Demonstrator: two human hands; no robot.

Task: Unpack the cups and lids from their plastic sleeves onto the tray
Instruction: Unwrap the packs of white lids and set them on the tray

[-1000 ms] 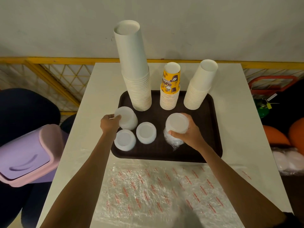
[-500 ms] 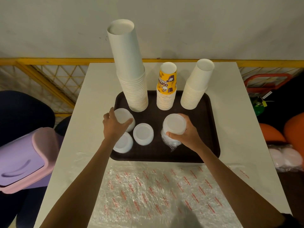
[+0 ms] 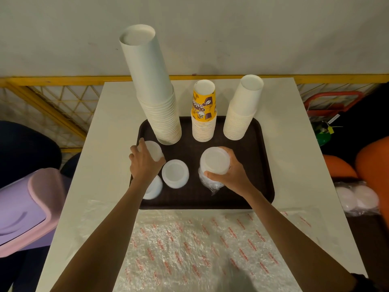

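Observation:
A dark brown tray (image 3: 250, 199) lies on the white table. At its back stand a tall white cup stack (image 3: 153, 95), a yellow-printed cup stack (image 3: 203, 114) and a shorter white cup stack (image 3: 242, 110). My left hand (image 3: 144, 163) rests over a lid stack (image 3: 154, 149) at the tray's left, fingers spread on it. Two more lid stacks, one (image 3: 175, 173) in the middle and one (image 3: 154, 189) partly under my wrist, sit nearby. My right hand (image 3: 230, 175) grips a stack of lids (image 3: 214, 161) with its crumpled plastic sleeve (image 3: 207, 183) bunched at the bottom.
An empty printed plastic sleeve (image 3: 202, 249) lies flat on the table in front of the tray. A lilac bin with a pink lid (image 3: 23, 209) stands at the left. More bagged lids (image 3: 357, 199) lie at the right, off the table. A yellow railing (image 3: 52, 79) runs behind.
My left hand moved from the side of the back-left lid stack onto its top. My right hand kept its hold on the sleeved lids, nearly still.

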